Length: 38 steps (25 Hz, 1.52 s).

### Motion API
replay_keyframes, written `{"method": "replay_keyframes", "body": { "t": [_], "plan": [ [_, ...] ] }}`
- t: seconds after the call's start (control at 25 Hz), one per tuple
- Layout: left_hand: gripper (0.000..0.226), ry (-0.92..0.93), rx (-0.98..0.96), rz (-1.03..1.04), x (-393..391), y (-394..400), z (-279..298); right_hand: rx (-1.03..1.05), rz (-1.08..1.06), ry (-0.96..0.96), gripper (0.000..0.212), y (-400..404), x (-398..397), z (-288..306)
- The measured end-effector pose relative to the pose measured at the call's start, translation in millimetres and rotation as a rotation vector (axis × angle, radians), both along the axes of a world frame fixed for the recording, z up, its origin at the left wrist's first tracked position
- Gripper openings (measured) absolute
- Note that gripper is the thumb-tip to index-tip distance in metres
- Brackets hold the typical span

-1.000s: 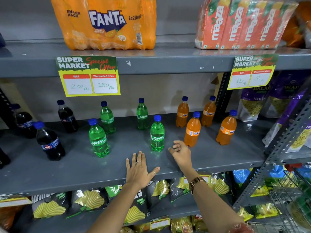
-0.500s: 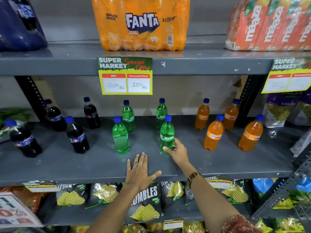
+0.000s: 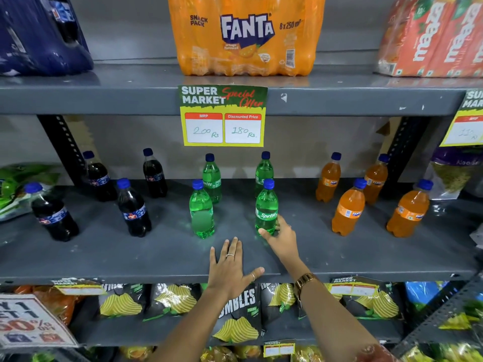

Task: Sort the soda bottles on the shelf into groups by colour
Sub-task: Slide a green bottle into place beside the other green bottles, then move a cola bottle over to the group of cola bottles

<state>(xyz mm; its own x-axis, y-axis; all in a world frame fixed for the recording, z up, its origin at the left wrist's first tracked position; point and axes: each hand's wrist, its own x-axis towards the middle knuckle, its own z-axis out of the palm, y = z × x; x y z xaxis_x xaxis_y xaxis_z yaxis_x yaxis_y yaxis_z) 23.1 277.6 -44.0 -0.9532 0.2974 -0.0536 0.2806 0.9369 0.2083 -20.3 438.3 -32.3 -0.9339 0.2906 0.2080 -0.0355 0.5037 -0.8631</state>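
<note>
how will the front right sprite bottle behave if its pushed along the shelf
The front right Sprite bottle looks full, so probably heavy for its size. It is tall on a narrow base, so a push up high may tip it; the right hand touches low, which seems safer. Smooth plastic should slide on the shelf.

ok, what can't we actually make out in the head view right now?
- Right hand grip on the front Sprite bottle: fingers behind it, closure unclear.
- Rear right green bottle: label blocked by the front one.
- Right price tag: cut by frame edge, writing blurred.
- Blue pack: brand unreadable, cropped.
</note>
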Motion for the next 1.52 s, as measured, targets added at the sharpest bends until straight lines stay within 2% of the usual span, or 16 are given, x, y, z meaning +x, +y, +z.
{"method": "replay_keyframes", "body": {
  "t": [0.24,0.36,0.44,0.56,0.72,0.84,0.96,1.08,1.12,1.24,1.32,1.44,1.52],
  "plan": [
    [0.094,0.003,0.003,-0.004,0,-1,-1,-0.002,0.004,-0.004,0.046,-2,2,-1],
    [0.094,-0.007,0.008,-0.004,1,-1,1,-0.075,0.01,-0.029,0.077,-3,4,-1],
    [0.095,-0.012,0.007,0.005,1,-3,1,-0.141,-0.058,-0.02,0.088,-4,6,-2],
    [0.096,-0.014,0.004,0.01,3,-10,1,-0.112,-0.092,-0.038,0.08,-4,7,-2],
    [0.093,-0.016,0.001,-0.025,5,-21,3,0.036,-0.027,-0.085,0.052,-7,5,0],
    [0.092,-0.006,-0.014,-0.043,6,-25,3,0.039,-0.052,-0.09,0.047,-8,6,0],
    [0.092,0.0,-0.002,-0.041,6,-25,2,0.031,-0.05,-0.09,0.054,-7,5,2],
    [0.093,0.016,-0.002,-0.028,5,-27,0,-0.04,-0.099,-0.062,0.083,-9,10,3],
    [0.093,0.03,0.003,-0.011,4,-31,-1,-0.061,-0.156,-0.007,0.077,-10,13,3],
    [0.092,0.094,0.029,0.049,2,-51,-4,0.063,-0.247,0.212,0.033,-17,26,2],
    [0.094,0.112,0.045,0.1,-1,-72,-4,0.161,-0.185,0.261,0.024,-31,30,3],
    [0.117,0.1,0.047,0.154,-4,-109,-1,0.149,-0.032,0.187,0.018,-65,26,8],
    [0.109,0.1,0.045,0.183,-6,-136,-2,0.133,0.055,0.15,0.013,-92,21,12]
  ]
}}
